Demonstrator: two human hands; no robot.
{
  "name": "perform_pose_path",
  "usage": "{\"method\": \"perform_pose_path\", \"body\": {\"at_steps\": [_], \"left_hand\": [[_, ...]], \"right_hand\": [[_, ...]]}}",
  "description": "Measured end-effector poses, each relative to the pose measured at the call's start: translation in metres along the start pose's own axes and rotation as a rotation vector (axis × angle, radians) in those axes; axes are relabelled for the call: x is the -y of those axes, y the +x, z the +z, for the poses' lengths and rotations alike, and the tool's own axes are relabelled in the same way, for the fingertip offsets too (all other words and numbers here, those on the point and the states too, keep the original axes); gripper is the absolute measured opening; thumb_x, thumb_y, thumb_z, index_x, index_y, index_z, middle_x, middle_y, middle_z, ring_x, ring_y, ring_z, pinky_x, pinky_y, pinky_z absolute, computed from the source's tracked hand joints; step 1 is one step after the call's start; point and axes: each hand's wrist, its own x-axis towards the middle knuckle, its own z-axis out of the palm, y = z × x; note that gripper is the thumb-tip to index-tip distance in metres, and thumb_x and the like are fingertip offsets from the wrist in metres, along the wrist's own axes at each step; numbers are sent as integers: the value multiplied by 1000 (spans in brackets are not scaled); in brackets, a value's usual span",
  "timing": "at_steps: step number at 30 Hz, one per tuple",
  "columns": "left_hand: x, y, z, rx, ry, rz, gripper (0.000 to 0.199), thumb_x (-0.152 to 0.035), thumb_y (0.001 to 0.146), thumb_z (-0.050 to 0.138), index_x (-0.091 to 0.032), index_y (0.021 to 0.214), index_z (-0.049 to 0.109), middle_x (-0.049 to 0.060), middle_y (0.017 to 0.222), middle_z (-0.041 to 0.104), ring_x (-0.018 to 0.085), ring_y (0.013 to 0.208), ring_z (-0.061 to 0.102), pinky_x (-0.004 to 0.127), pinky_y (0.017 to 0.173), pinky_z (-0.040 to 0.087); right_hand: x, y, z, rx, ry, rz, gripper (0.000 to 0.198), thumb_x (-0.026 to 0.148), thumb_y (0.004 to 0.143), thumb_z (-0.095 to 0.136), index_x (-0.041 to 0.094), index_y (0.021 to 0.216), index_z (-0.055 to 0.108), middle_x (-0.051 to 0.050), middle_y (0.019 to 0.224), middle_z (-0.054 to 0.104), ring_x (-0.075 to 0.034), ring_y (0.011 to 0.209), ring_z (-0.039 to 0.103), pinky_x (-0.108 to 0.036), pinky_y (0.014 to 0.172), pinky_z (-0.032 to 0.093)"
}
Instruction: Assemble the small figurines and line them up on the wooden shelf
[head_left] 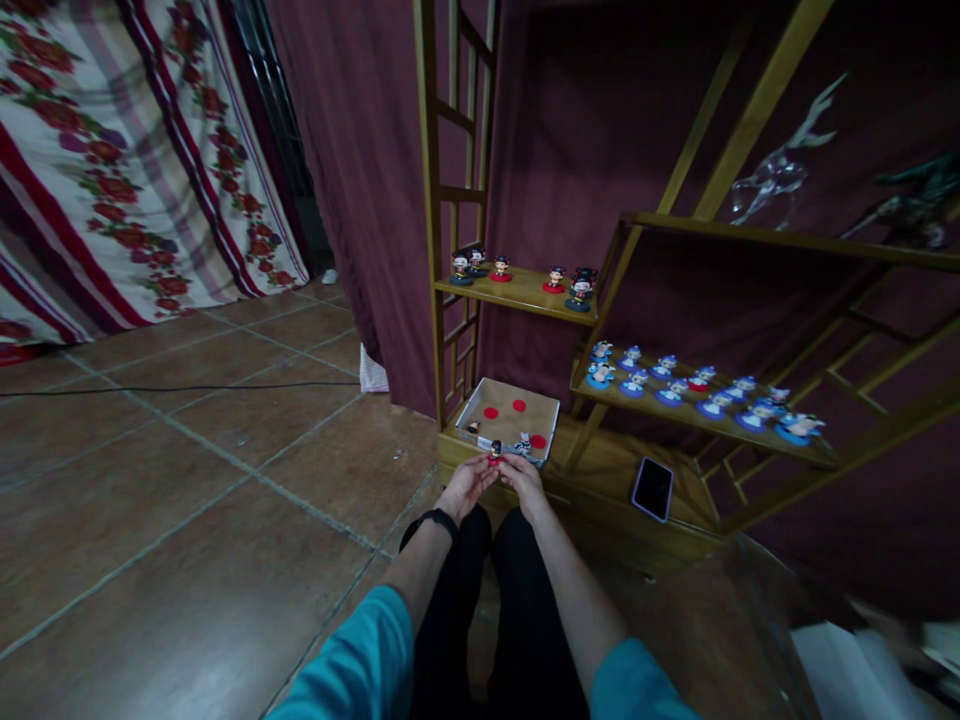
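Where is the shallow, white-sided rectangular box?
In the head view, the box sits on brown wooden shelving, beyond the left hand and right hand, left of the flat black tablet.

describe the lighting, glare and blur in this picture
Head view: dim, darkest behind the shelving at upper right; head view: pale glare on floor tiles, lower left; head view: white item smeared, lower right; head view: held figurine too small for fine detail.

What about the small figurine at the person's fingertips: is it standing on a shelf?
No, the small figurine is held between the left hand and right hand, by the open box.
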Motion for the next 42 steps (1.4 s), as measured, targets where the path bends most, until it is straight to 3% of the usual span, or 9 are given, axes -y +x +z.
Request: {"method": "perform_pose_path", "body": {"at_steps": [8,13,27,42], "left_hand": [[0,1,1,9,31,-11,26,-5,70,62,-13,95,61,6,83,67,11,73,63,22,70,50],[1,2,-1,-39,10,5,23,-6,71,62,-13,92,59,8,83,67,13,76,64,24,71,50],[-1,-1,4,-18,39,5,17,-6,71,62,-12,87,63,6,79,67,10,71,62,21,71,50],[0,0,4,-40,5,5,14,-6,73,60,-9,86,60,9,80,67,12,72,64,23,71,51]], "right_hand": [[-1,1,-1,-6,8,-25,39,37,55,72,21,89,66,-4,90,68,-18,77,61,-27,63,46],[-2,4,-2,-43,32,-8,39,39,55,71,21,90,66,-4,85,68,-15,69,61,-26,60,46],[1,1,-1,-7,16,-4,38,36,55,72,21,89,64,-3,88,67,-16,77,61,-25,62,46],[0,3,-2,-23,79,50,42,40,57,70,20,94,65,-2,75,67,-13,63,59,-25,59,45]]}}
